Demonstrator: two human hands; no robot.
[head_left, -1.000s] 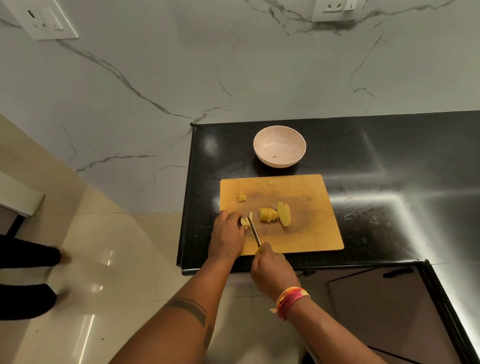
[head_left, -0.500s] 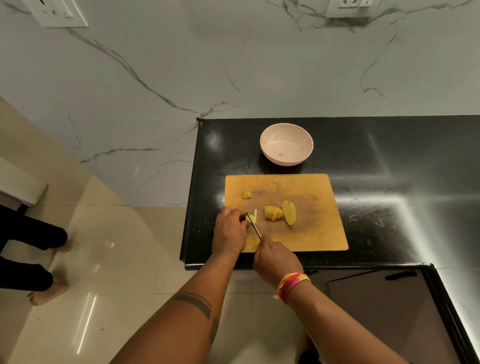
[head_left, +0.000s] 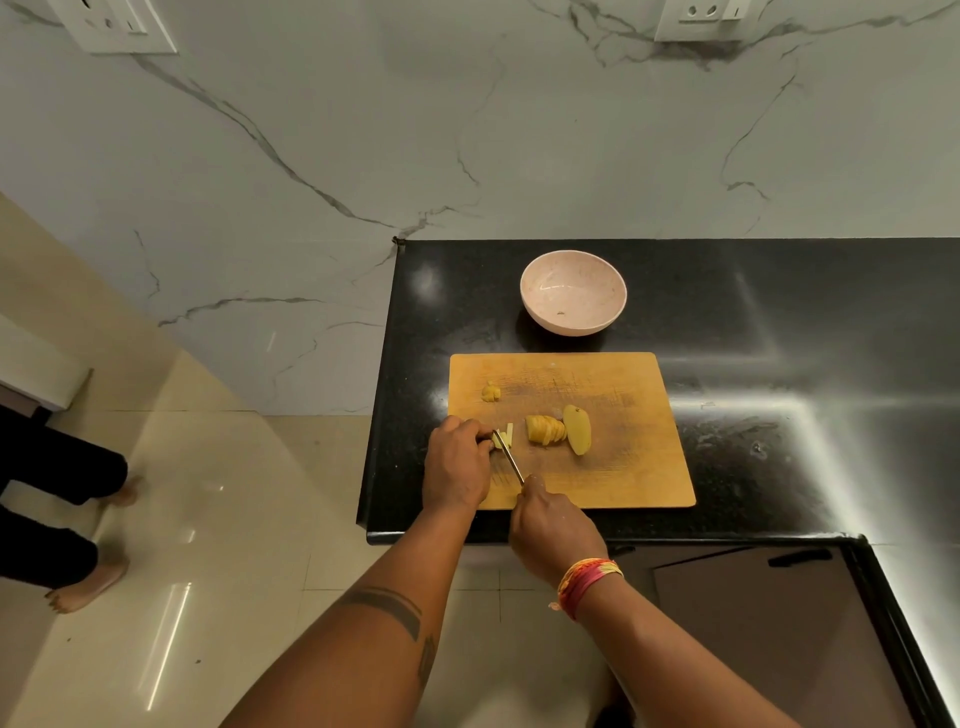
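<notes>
Still gripping the knife (head_left: 508, 458) with right hand (head_left: 553, 519) fingers wrapped on its handle. Pinning the potato piece (head_left: 508, 435) at the cutting board's (head_left: 639, 467) near-left under curled left hand (head_left: 457, 467) fingers. Seemingly one more pale strip freed since a second ago, so stick-cutting advancing. Beyond: sliced stack (head_left: 545, 430), uncut half (head_left: 577, 429). Farthest, bowl (head_left: 573, 299) on table (head_left: 779, 322).

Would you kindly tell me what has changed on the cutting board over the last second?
Very little. A pale strip now shows just right of the knife blade. The right hand still grips the knife and the left hand still pinches the pale piece. Sliced stack, half piece, cutting board and bowl stayed put.
</notes>
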